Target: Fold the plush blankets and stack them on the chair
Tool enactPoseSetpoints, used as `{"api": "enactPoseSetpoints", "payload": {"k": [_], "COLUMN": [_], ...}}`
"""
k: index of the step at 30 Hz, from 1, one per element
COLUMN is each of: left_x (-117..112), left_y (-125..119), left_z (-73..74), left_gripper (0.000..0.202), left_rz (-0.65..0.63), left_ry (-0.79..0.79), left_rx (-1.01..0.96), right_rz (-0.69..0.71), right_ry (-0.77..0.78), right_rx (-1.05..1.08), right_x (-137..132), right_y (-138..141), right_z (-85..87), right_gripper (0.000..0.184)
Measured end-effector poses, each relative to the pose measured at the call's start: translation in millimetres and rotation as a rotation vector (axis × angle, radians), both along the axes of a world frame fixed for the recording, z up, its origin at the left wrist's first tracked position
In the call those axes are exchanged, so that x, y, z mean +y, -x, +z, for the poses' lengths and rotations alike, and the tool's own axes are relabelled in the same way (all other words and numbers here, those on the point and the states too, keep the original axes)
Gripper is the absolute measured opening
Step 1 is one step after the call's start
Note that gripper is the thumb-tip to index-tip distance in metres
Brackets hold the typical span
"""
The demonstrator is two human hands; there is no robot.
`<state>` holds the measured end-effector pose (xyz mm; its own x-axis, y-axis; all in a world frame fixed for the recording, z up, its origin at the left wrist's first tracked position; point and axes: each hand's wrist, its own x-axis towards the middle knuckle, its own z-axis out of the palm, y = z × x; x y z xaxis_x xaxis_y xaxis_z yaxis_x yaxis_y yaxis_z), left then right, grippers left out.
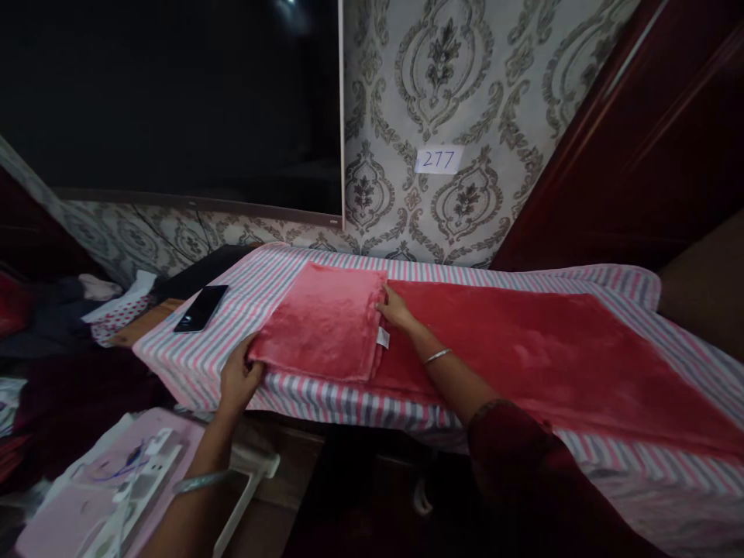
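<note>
A red plush blanket (523, 349) lies spread along a striped cloth (198, 341), its left part folded over into a lighter, layered square (325, 325). At the near left corner of that square, my left hand (237, 380) is closed, its thumb and fingers on the edge. My right hand (396, 310) pinches the right edge of the folded part near its far corner. Just below those fingers a small white label (383, 337) sticks out. The fingertips of both hands are partly hidden by the plush.
A black phone (201, 308) rests on the striped cloth at left. Below it stands a pink surface (75, 504) with a white power strip (139, 480). A large screen (174, 101) and a paper marked 277 (439, 160) are on the wall behind. Clothes (52, 333) are piled far left.
</note>
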<state>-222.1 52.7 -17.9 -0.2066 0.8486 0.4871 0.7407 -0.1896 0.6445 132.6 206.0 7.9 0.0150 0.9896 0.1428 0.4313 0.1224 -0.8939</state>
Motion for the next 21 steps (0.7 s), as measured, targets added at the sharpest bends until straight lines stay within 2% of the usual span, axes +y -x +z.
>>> {"api": "enactPoseSetpoints", "payload": {"k": [3, 6, 9, 12, 15, 17, 19, 21], "left_x": [-11, -14, -4, 12, 27, 35, 42, 48], "left_y": [6, -9, -55, -122, -181, -205, -213, -209], "left_z": [9.3, 28.5, 52.8, 70.2, 73.4, 69.0, 62.6, 56.9], "left_gripper": [0.054, 0.043, 0.034, 0.021, 0.016, 0.018, 0.017, 0.014], "left_rz": [0.009, 0.025, -0.146, -0.354, -0.34, -0.34, -0.36, -0.384], "left_ry": [-0.074, -0.196, -0.204, 0.005, 0.21, 0.324, 0.375, 0.385], "left_rx": [-0.01, 0.111, 0.21, 0.27, 0.316, 0.247, 0.142, 0.054], "right_rz": [0.058, 0.127, 0.141, 0.103, 0.083, 0.078, 0.077, 0.077], "right_ry": [0.038, 0.058, 0.034, -0.004, -0.02, -0.03, -0.039, -0.049], "right_rx": [0.043, 0.068, 0.074, 0.08, 0.104, 0.132, 0.167, 0.207], "right_x": [-22, -48, -69, -80, -85, -87, -89, -89], "right_y": [-7, -11, -14, -16, -16, -16, -15, -14], "right_z": [-1.9, -9.3, -18.0, -24.3, -27.8, -28.9, -28.8, -27.5], "right_gripper": [0.064, 0.06, 0.058, 0.048, 0.043, 0.042, 0.04, 0.037]}}
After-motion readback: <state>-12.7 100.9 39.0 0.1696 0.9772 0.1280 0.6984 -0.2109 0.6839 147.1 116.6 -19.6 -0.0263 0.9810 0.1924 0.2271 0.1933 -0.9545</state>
